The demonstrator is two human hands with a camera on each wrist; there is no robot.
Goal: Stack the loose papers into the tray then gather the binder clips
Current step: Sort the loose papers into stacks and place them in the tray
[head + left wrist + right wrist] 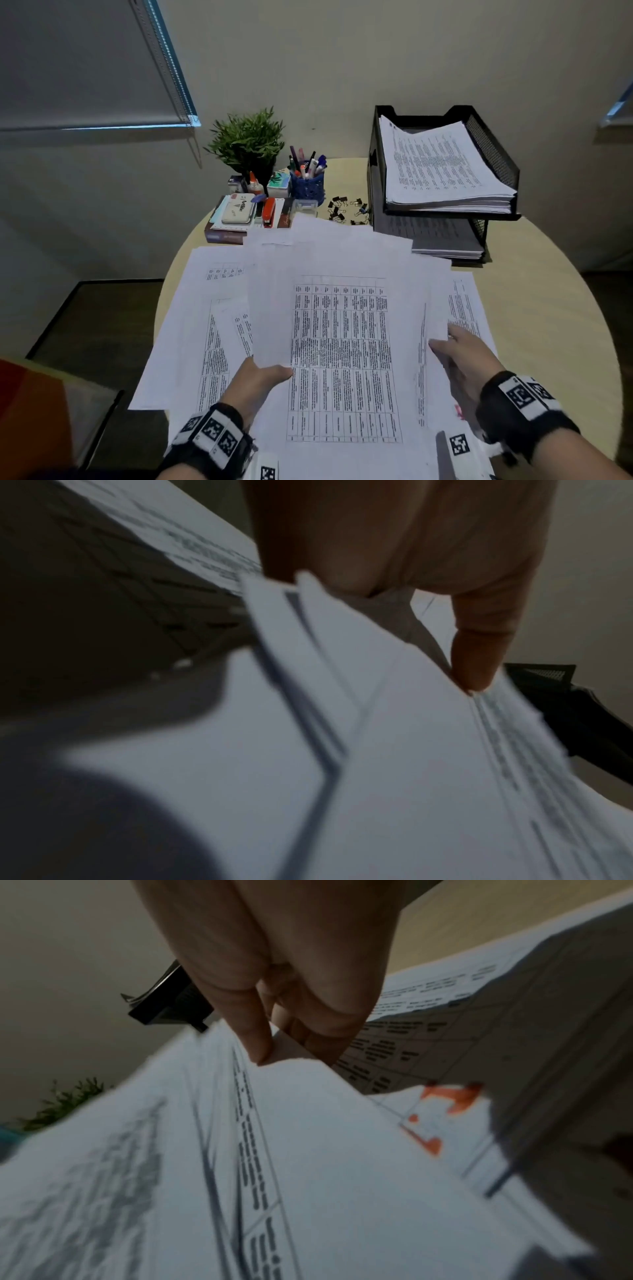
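While the left hand [255,378] pinches the left edge of a sheaf of white printed papers [342,342], thumb on top and fingers hidden beneath, the right hand [460,359] takes the right edge of the same sheaf. From the right wrist, its fingertips [260,1047] pinch a paper edge; from the left wrist, one left fingertip [474,669] presses onto the sheets. Both grips are closed on paper, not spread. Top sheet carries a dense printed table. More loose white sheets [191,308] fan out underneath and to both sides, overlapping, covering most of the near half of the round pale wooden desk [548,291]. One sheet by the right wrist shows orange marks.

At the far right of the desk stands a black mesh two-tier paper tray [493,161]; the upper tier holds a thick stack of printed pages, the lower tier a thinner stack. Just left of the tray lies a scatter of small black binder clips [346,209], loose on the desk. Farther left: a blue pen cup [307,186] full of pens, a small green potted plant [248,140], a red stapler [269,212] lying on stacked books.
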